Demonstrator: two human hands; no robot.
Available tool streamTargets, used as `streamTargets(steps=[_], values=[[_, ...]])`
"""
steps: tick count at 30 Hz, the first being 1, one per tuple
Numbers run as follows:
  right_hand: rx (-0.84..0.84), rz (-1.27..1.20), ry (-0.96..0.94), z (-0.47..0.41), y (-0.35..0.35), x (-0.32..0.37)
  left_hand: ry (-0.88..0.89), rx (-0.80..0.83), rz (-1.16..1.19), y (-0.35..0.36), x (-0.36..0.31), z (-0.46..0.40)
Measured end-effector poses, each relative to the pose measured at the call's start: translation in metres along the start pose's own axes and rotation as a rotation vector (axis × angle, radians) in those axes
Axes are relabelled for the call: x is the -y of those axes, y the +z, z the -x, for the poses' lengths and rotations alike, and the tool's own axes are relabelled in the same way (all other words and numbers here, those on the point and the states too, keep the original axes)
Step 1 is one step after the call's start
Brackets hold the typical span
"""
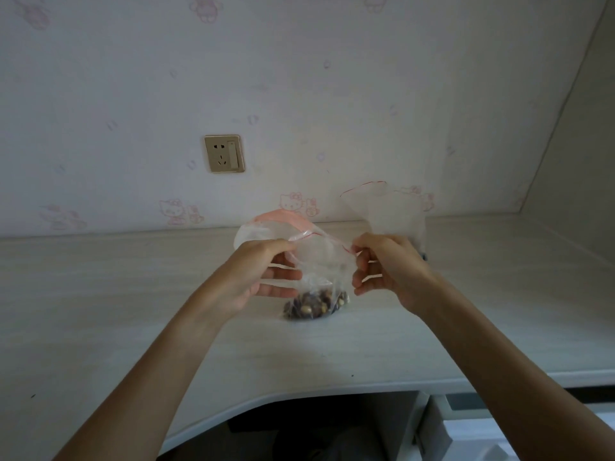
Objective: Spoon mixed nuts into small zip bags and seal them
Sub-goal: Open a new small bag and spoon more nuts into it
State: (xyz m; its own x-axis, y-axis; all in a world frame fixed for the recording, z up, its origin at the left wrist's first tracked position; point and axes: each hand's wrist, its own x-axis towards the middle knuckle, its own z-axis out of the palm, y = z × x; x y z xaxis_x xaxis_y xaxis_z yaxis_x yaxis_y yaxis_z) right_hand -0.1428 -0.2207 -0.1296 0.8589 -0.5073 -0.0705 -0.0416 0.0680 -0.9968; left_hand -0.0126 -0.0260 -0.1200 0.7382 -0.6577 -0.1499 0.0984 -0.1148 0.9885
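2 bare forearms reach forward over the pale wood-grain worktop (133,294). The left hand (256,277) and right hand (389,271) each pinch an end of the red zip strip on a small clear plastic bag of mixed nuts (314,287), its base resting mid-worktop. Pressing along the strip end to end should seal it. Another open clear bag (389,211) stands just behind; the worktop's curved front edge is well clear.

The wall (299,78) is pale, with faint pink cartoon cats (292,201) and small bows on it. 1 gold socket plate (224,154) with a switch sits on the wall, above the surface (133,294). The surface is light wood with a curved front edge. A plain side panel (575,161) stands at the right. It is dark under the surface. The light is dim.
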Motion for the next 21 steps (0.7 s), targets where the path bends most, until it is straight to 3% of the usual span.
streamTargets(steps=[6,11,16,17,21], values=[[-0.030,0.137,0.106,-0.008,-0.013,-0.009,-0.049,0.091,0.141,-0.010,0.002,0.000],[0.046,0.140,0.026,-0.010,-0.010,-0.004,-0.024,0.070,0.171,-0.005,0.001,-0.002],[-0.148,0.137,-0.131,-0.008,0.001,0.004,0.071,-0.089,0.147,0.001,-0.010,-0.003],[-0.212,0.213,-0.197,-0.007,0.006,0.005,0.139,-0.164,0.064,0.002,-0.012,-0.003],[-0.392,0.769,-0.510,0.002,0.026,0.013,0.605,-0.468,-0.704,0.007,-0.018,0.000]])
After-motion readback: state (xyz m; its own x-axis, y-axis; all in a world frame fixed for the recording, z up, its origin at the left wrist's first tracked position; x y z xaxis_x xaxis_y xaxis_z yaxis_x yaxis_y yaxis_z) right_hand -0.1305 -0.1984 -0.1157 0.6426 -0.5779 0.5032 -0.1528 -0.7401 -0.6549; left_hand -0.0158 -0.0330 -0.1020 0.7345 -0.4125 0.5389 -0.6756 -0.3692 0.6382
